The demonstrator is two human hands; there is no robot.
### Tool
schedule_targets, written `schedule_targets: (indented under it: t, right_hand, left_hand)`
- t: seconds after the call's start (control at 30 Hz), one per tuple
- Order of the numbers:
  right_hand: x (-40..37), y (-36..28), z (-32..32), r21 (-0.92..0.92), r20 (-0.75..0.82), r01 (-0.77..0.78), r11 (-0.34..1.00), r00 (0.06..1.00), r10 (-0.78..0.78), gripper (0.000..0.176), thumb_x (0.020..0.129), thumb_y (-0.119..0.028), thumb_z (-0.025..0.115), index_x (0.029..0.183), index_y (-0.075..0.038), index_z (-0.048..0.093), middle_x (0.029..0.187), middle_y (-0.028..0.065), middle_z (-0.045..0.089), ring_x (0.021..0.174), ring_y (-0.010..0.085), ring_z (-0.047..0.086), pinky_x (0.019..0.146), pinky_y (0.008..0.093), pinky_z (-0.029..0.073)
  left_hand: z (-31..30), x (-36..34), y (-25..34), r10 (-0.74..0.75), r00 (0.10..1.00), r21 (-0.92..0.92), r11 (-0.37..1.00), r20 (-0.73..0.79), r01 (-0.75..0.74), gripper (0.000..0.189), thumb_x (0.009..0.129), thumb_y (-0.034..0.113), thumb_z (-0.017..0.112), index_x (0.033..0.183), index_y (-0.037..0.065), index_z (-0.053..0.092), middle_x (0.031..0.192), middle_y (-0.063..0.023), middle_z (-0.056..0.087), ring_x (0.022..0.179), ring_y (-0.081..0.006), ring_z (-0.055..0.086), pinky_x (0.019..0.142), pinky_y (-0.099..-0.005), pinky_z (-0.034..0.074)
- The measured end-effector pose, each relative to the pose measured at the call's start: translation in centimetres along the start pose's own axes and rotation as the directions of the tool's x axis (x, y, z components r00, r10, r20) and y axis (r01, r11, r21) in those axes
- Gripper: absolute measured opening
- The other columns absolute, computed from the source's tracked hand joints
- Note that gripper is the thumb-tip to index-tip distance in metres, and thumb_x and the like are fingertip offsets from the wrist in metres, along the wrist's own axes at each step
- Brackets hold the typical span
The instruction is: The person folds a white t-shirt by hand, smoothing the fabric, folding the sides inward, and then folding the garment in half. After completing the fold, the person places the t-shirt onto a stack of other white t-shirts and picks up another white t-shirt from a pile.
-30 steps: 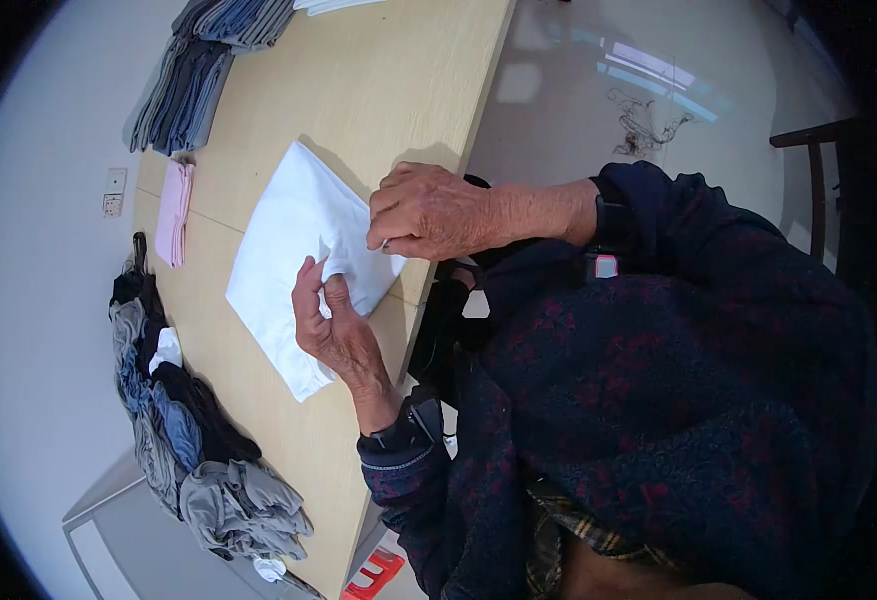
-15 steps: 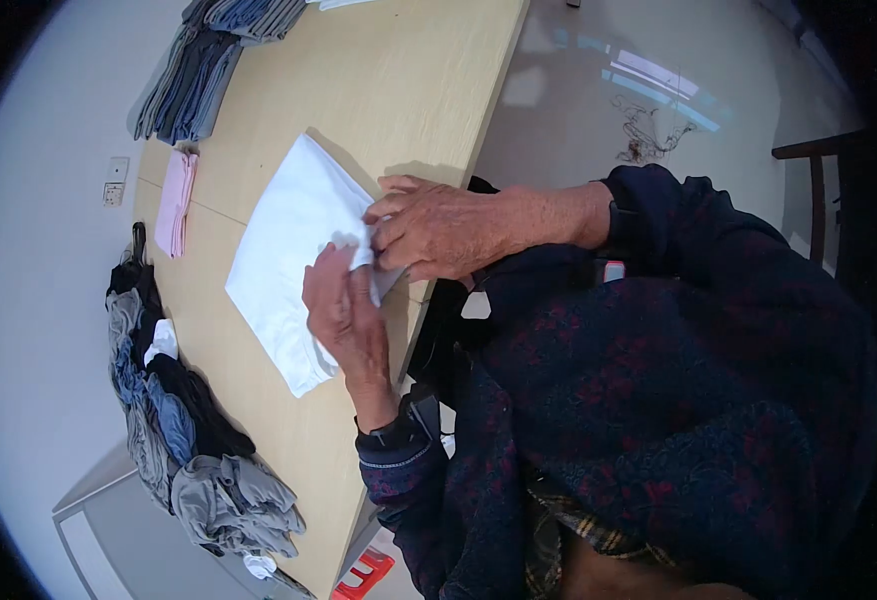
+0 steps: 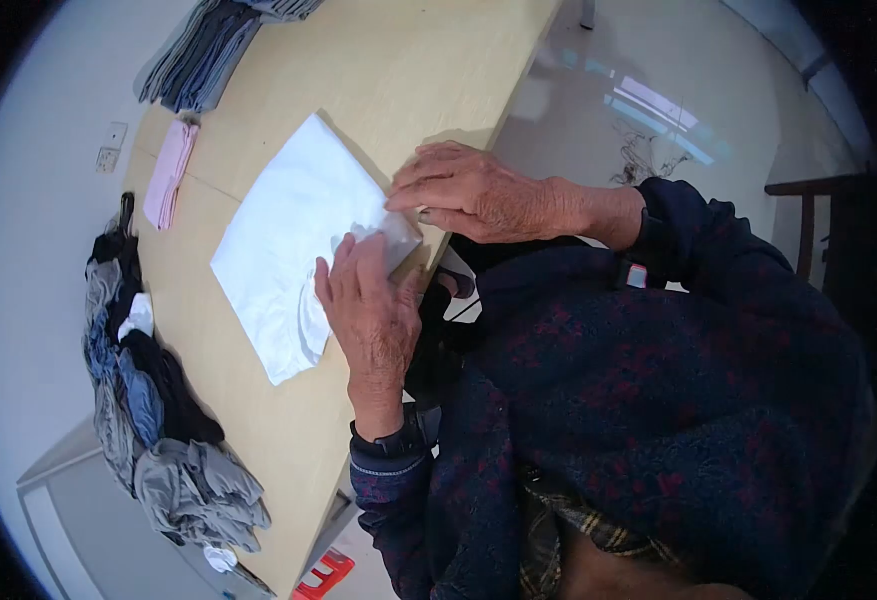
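Observation:
A folded white garment [image 3: 293, 220] lies on the pale wooden table [image 3: 408, 70], with puckered fabric along its lower side. My left hand [image 3: 370, 310] rests on the garment's near corner, fingers stretched out and thumb held apart. Just above it, my right hand [image 3: 473, 190] lies palm down with fingers extended, its fingertips at the garment's near edge by the table edge. Both hands look open, though their palms are hidden. Some fabric at the near corner is bunched beside the left fingertips.
Folded dark and grey clothes [image 3: 203, 55] are stacked at the far end. A folded pink cloth [image 3: 171, 175] lies near the wall. A crumpled clothes heap [image 3: 198, 490] runs along the table's far side. A red plastic item [image 3: 325, 575] shows below the table.
My hands have moved apart: the right has drawn back up and right, and the left has spread its fingers. The view has shifted slightly.

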State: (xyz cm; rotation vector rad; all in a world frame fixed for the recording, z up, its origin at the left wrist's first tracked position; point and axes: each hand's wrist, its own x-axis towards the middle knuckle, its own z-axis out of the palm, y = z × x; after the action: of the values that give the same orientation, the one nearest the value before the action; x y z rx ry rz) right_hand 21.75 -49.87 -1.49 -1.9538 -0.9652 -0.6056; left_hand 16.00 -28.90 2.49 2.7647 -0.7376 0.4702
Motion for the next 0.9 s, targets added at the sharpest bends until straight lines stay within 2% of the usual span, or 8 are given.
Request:
schedule_targets:
  t: [0.07, 0.17, 0.27, 0.37, 0.5, 0.7, 0.73, 0.9]
  right_hand:
    - [0.5, -0.5, 0.8, -0.053, 0.008, 0.052, 0.997, 0.999, -0.052, 0.019, 0.088, -0.012, 0.061, 0.105, -0.007, 0.066, 0.104, 0.0107, 0.065, 0.105, 0.0263, 0.060, 0.108, 0.0475, 0.036]
    - [0.3, -0.2, 0.2, 0.018, 0.252, -0.013, 1.000, 0.968, 0.008, 0.022, 0.089, -0.013, 0.059, 0.109, -0.008, 0.065, 0.108, 0.0112, 0.065, 0.110, 0.0266, 0.059, 0.109, 0.0482, 0.035]
    - [1.1, -0.3, -0.4, 0.016, 0.183, -0.054, 0.998, 0.982, 0.050, 0.024, 0.091, -0.013, 0.058, 0.113, -0.009, 0.064, 0.113, 0.0115, 0.065, 0.115, 0.0265, 0.057, 0.110, 0.0477, 0.035]
    - [1.6, -0.5, 0.6, 0.001, 0.132, 0.024, 1.000, 0.991, -0.024, 0.025, 0.091, -0.014, 0.058, 0.115, -0.009, 0.065, 0.113, 0.0105, 0.065, 0.117, 0.0255, 0.057, 0.108, 0.0467, 0.036]
    - [1.9, -0.6, 0.9, -0.034, 0.336, 0.063, 0.997, 0.941, -0.048, 0.024, 0.090, -0.009, 0.060, 0.113, -0.005, 0.064, 0.115, 0.0095, 0.065, 0.120, 0.0274, 0.054, 0.107, 0.0452, 0.037]
    - [2.7, -0.8, 0.5, -0.023, 0.310, 0.060, 0.998, 0.950, -0.050, 0.024, 0.087, -0.011, 0.063, 0.110, -0.004, 0.065, 0.117, 0.0100, 0.063, 0.120, 0.0284, 0.053, 0.109, 0.0456, 0.034]
    - [2.7, -0.6, 0.5, -0.021, 0.343, 0.051, 0.998, 0.939, -0.041, 0.025, 0.087, -0.012, 0.064, 0.110, -0.004, 0.065, 0.118, 0.0104, 0.062, 0.121, 0.0284, 0.052, 0.110, 0.0456, 0.033]
    - [3.5, -0.7, 0.6, -0.052, 0.428, 0.152, 0.987, 0.896, -0.116, 0.026, 0.086, -0.017, 0.065, 0.109, -0.004, 0.064, 0.114, 0.0118, 0.062, 0.115, 0.0278, 0.054, 0.103, 0.0427, 0.038]
  left_hand:
    - [0.1, -0.5, 0.3, 0.028, 1.000, -0.009, 1.000, 0.014, -0.028, 0.050, 0.077, 0.014, 0.074, 0.122, 0.004, 0.056, 0.124, -0.0152, 0.058, 0.125, -0.0335, 0.049, 0.110, -0.0517, 0.029]
    - [0.1, -0.9, 0.3, 0.041, 0.999, -0.038, 0.998, 0.028, -0.040, 0.053, 0.076, 0.017, 0.076, 0.123, 0.003, 0.057, 0.124, -0.0153, 0.058, 0.126, -0.0341, 0.049, 0.110, -0.0518, 0.030]
    - [0.1, -1.4, 0.1, 0.030, 0.999, -0.090, 0.996, 0.027, -0.027, 0.055, 0.075, 0.022, 0.077, 0.123, 0.003, 0.056, 0.126, -0.0154, 0.057, 0.127, -0.0344, 0.048, 0.109, -0.0518, 0.030]
    - [0.3, -1.5, 0.0, 0.036, 0.999, -0.138, 0.990, 0.001, -0.036, 0.061, 0.073, 0.029, 0.078, 0.123, 0.003, 0.056, 0.129, -0.0159, 0.054, 0.127, -0.0352, 0.046, 0.109, -0.0520, 0.029]
    - [-0.5, -3.0, -0.9, 0.044, 0.998, -0.142, 0.989, -0.040, -0.049, 0.063, 0.075, 0.028, 0.077, 0.128, 0.003, 0.053, 0.131, -0.0163, 0.052, 0.130, -0.0363, 0.043, 0.110, -0.0520, 0.029]
    - [-3.3, -7.8, -3.1, -0.252, 0.956, 0.081, 0.961, -0.154, 0.266, 0.066, 0.076, 0.026, 0.077, 0.131, 0.003, 0.050, 0.133, -0.0177, 0.050, 0.132, -0.0381, 0.040, 0.110, -0.0525, 0.027]
    - [-3.4, -8.5, -3.8, -0.300, 0.945, 0.120, 0.941, -0.128, 0.315, 0.069, 0.079, 0.033, 0.075, 0.134, 0.002, 0.046, 0.135, -0.0203, 0.045, 0.133, -0.0402, 0.037, 0.108, -0.0580, 0.027]
    - [-3.2, -11.1, -6.0, -0.347, 0.938, 0.163, 0.924, -0.016, 0.345, 0.076, 0.085, 0.051, 0.064, 0.137, 0.000, 0.041, 0.138, -0.0237, 0.040, 0.132, -0.0449, 0.035, 0.106, -0.0561, 0.029]
